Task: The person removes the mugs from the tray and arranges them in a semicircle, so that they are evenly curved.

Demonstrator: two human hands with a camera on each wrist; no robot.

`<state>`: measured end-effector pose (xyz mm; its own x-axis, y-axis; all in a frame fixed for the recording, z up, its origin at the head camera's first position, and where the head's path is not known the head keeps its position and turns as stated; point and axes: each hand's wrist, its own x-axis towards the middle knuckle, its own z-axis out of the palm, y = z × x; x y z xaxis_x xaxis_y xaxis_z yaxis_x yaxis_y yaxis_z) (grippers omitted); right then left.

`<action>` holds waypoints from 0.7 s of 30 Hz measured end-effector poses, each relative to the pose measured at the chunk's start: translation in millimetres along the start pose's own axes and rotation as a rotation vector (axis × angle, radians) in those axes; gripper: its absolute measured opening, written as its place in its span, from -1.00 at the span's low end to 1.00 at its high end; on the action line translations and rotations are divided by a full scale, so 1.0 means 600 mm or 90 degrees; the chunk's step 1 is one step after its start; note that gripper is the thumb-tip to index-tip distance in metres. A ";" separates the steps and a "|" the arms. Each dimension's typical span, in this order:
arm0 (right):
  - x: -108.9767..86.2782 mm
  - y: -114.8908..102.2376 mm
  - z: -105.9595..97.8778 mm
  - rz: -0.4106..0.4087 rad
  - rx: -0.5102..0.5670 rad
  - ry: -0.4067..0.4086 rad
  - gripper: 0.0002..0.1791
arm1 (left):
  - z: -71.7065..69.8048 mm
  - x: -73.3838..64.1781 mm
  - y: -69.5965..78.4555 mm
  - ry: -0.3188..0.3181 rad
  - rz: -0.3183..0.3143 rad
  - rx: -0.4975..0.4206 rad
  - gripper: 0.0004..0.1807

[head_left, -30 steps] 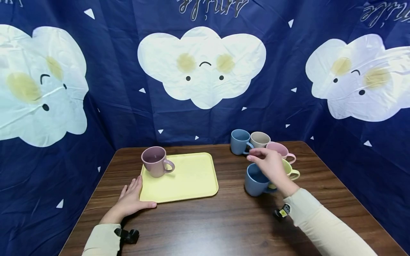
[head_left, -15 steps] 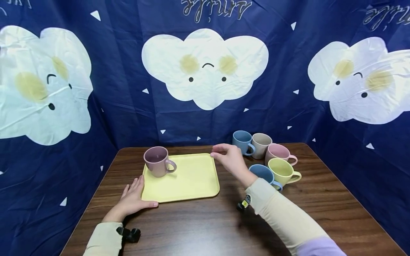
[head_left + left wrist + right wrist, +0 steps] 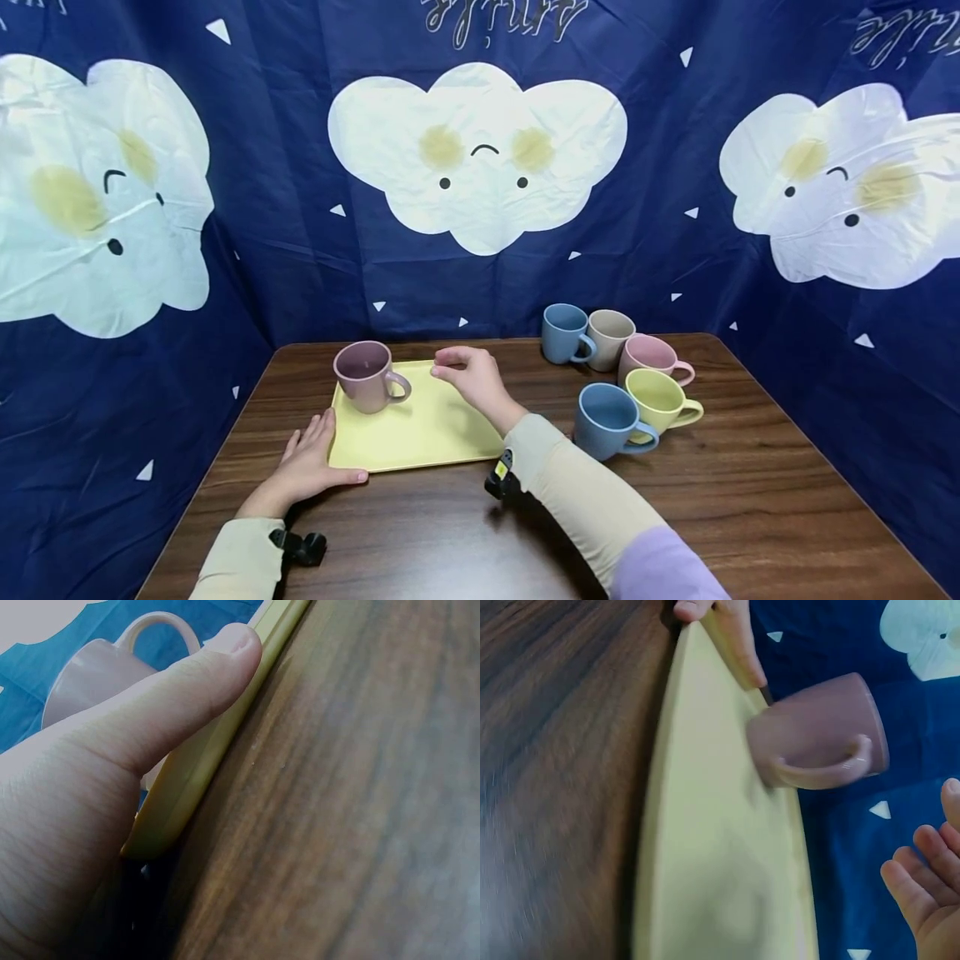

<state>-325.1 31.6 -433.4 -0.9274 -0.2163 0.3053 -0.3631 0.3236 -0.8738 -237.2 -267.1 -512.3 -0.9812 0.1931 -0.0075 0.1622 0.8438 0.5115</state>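
A mauve mug (image 3: 363, 377) stands upright on the back left corner of a yellow tray (image 3: 420, 429), its handle pointing right. My right hand (image 3: 456, 368) hovers over the tray's back middle, just right of that handle, fingers loosely curled and holding nothing. My left hand (image 3: 311, 462) lies flat on the table at the tray's front left corner, thumb pressed along the front rim. In the left wrist view the thumb (image 3: 187, 682) touches the tray edge (image 3: 202, 772), with the mug (image 3: 90, 675) behind. In the right wrist view the mug (image 3: 817, 735) stands beyond the tray (image 3: 720, 847).
Several mugs cluster at the back right of the wooden table (image 3: 465, 533): a blue mug (image 3: 564, 332), a beige mug (image 3: 609, 333), a pink mug (image 3: 648, 357), a yellow mug (image 3: 660, 398) and a nearer blue mug (image 3: 606, 418). A dark blue cloud-print cloth (image 3: 480, 167) hangs around the table.
My right hand has swung left from above the mug cluster to above the tray beside the mauve mug. The left hand, tray and mugs have stayed put.
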 end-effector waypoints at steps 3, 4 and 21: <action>0.005 0.009 0.026 0.008 0.026 -0.008 -0.74 | -0.004 0.000 0.000 0.003 0.002 -0.002 0.52; 0.007 0.014 0.035 0.011 0.034 -0.013 -0.73 | -0.005 0.000 0.000 0.003 0.003 -0.001 0.52; 0.002 0.050 0.117 0.041 0.142 -0.121 -0.75 | 0.000 0.001 -0.002 0.006 0.002 0.012 0.51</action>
<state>-331.0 -23.4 -485.9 -0.9070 -0.3769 0.1879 -0.2550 0.1365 -0.9572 -237.9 -268.1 -513.3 -0.9816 0.1909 0.0019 0.1667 0.8523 0.4958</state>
